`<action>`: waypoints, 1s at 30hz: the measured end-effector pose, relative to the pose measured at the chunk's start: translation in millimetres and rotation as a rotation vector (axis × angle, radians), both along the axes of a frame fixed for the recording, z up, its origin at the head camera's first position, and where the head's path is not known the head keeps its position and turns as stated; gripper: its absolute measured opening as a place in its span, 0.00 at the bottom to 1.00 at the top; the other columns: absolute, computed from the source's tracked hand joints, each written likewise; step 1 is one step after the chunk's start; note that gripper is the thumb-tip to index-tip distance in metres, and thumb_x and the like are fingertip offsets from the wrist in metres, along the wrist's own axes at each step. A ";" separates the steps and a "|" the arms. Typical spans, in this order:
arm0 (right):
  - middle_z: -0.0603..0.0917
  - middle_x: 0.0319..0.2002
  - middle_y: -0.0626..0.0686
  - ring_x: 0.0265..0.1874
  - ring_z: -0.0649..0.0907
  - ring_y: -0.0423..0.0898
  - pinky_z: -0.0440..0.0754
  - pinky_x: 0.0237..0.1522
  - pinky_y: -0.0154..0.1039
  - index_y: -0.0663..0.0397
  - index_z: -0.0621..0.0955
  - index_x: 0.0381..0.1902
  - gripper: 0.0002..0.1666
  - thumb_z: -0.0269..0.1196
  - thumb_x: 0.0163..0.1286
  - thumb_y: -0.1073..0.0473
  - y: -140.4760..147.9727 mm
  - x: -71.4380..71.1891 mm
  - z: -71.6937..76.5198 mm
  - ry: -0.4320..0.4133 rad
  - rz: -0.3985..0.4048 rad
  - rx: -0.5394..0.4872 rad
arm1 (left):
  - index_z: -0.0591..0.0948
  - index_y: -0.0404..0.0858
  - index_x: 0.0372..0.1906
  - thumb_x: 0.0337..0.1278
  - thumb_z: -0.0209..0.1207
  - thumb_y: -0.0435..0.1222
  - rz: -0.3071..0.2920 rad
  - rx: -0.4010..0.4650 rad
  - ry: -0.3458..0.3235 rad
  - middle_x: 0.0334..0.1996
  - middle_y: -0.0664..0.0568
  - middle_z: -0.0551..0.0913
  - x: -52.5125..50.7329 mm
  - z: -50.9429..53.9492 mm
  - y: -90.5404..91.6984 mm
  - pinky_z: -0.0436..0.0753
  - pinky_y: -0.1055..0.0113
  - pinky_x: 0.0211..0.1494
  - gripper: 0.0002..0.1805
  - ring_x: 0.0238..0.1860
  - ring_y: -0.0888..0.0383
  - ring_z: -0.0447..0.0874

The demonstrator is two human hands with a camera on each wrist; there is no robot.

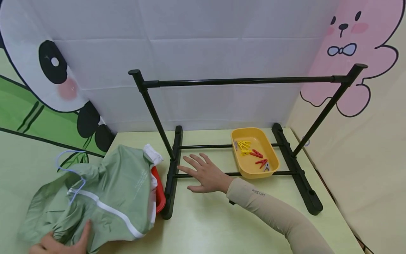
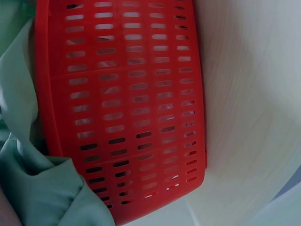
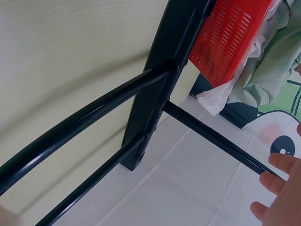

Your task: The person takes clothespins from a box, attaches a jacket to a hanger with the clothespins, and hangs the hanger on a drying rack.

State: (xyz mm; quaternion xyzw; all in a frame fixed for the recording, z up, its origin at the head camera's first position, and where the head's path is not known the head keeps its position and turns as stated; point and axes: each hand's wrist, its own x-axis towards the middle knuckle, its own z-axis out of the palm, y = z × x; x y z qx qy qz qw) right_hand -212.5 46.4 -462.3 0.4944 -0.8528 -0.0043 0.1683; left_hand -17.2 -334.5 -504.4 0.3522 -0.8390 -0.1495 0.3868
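A sage-green cloth garment with a white trim band [image 1: 108, 208] lies in the lower left of the frame, a pale lilac wire hanger [image 1: 81, 183] at its left part, beside a red perforated plastic basket [image 1: 161, 197]. The left hand [image 1: 65, 245] is nearer: thumb and a finger rest spread on the garment's lower edge, so the cloth extends up and right from them; I cannot tell whether they pinch it. Its long axis seems to slant from lower left to upper centre. The right hand [image 1: 203, 174], fingers straight, splayed and holding nothing, has the garment to its left, with the left foot of a black tubular rack [image 1: 241, 82] between them.
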 end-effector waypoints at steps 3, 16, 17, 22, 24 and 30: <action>0.60 0.75 0.56 0.72 0.61 0.55 0.58 0.69 0.58 0.40 0.61 0.77 0.43 0.53 0.70 0.31 0.1 -1.4 -0.5 -0.003 0.006 -0.015 | 0.65 0.26 0.48 0.43 0.58 0.68 -0.010 -0.011 0.006 0.43 0.28 0.62 0.9 1.8 0.0 0.60 0.38 0.42 0.48 0.38 0.29 0.61; 0.60 0.75 0.56 0.72 0.63 0.56 0.59 0.69 0.57 0.41 0.61 0.77 0.42 0.54 0.70 0.33 -3.6 -4.5 3.5 -0.025 0.000 -0.049 | 0.64 0.25 0.45 0.54 0.51 0.71 -0.044 -0.032 0.078 0.41 0.27 0.60 -2.8 10.0 1.1 0.57 0.35 0.48 0.47 0.43 0.25 0.60; 0.60 0.75 0.56 0.72 0.63 0.56 0.59 0.69 0.57 0.41 0.62 0.77 0.42 0.54 0.70 0.34 -4.0 -4.3 4.1 -0.027 0.002 -0.053 | 0.64 0.25 0.45 0.54 0.50 0.71 -0.050 -0.036 0.087 0.41 0.26 0.60 -3.1 10.6 0.9 0.56 0.35 0.49 0.48 0.44 0.25 0.60; 0.61 0.75 0.57 0.71 0.63 0.56 0.60 0.68 0.58 0.42 0.63 0.76 0.42 0.55 0.70 0.34 -5.9 -4.0 6.5 -0.028 0.011 -0.073 | 0.64 0.25 0.42 0.56 0.48 0.72 -0.089 -0.102 0.153 0.39 0.25 0.60 -5.2 11.8 -1.4 0.55 0.34 0.49 0.47 0.44 0.23 0.59; 0.62 0.74 0.57 0.71 0.64 0.56 0.61 0.68 0.58 0.42 0.63 0.76 0.41 0.55 0.70 0.34 -6.7 -4.6 7.0 -0.020 0.014 -0.080 | 0.64 0.26 0.40 0.56 0.46 0.72 -0.094 -0.138 0.180 0.37 0.25 0.60 -7.0 13.3 -2.0 0.55 0.34 0.48 0.47 0.42 0.22 0.59; 0.62 0.74 0.57 0.70 0.65 0.55 0.62 0.67 0.57 0.42 0.65 0.75 0.40 0.56 0.70 0.35 -9.3 -5.9 9.0 0.008 0.032 -0.115 | 0.60 0.29 0.29 0.60 0.42 0.72 -0.115 -0.246 0.251 0.29 0.31 0.57 -10.5 29.8 5.5 0.54 0.35 0.41 0.44 0.34 0.24 0.57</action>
